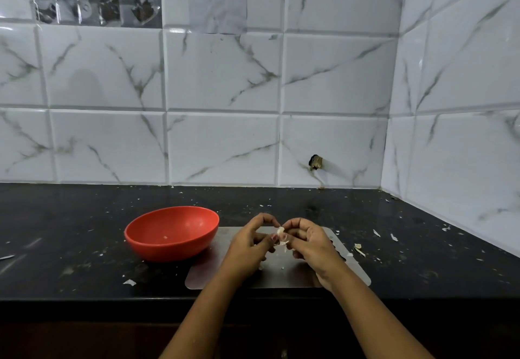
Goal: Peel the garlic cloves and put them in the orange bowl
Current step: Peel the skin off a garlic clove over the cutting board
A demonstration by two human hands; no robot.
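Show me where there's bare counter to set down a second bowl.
Widest free patch: counter left of the orange bowl. Also free: the strip between bowl and tiled wall, and right of the metal board toward the side wall, though peel scraps lie there. Crowded: the board's middle, where left hand and right hand pinch a garlic clove.

Black stone counter [84,232], glossy, dusted with pale specks. Left of middle, upright on it: orange bowl [168,250]. Just beside the bowl, to its right and close to the front edge: flat grey board [281,274]. Scattered around: scraps of garlic skin [358,249], larger flakes right of the board, one more near the front left.
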